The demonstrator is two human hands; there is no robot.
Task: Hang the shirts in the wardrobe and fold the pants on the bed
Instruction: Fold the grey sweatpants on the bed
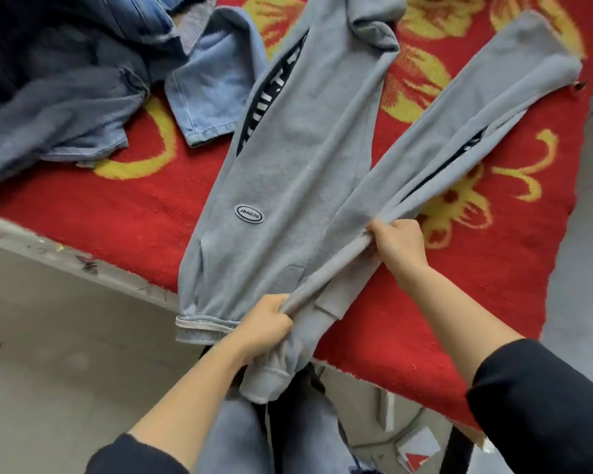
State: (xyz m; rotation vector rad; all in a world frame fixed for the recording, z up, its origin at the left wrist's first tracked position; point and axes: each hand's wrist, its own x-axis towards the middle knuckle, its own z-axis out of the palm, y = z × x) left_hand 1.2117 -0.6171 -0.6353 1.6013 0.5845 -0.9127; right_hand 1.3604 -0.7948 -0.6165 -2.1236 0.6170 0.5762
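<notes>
grey sweatpants (288, 165) flat on red blanket (493, 285); left hand (267, 325), right hand (397, 242) each grasping bunched middle fabric.

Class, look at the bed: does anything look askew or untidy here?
Yes. The grey fleece sweatpants lie splayed in a V on the red flowered blanket, waistband hanging off the bed edge; blue denim garments sit crumpled at the upper left.

The pile of jeans (65, 80) is blurred and cut by the left edge. Black lettering (271, 94) on the grey sweatpants (288, 148) (half under a fold) is unreadable. Cloth hides the fingertips of the left hand (266, 325) and right hand (399, 242).
</notes>
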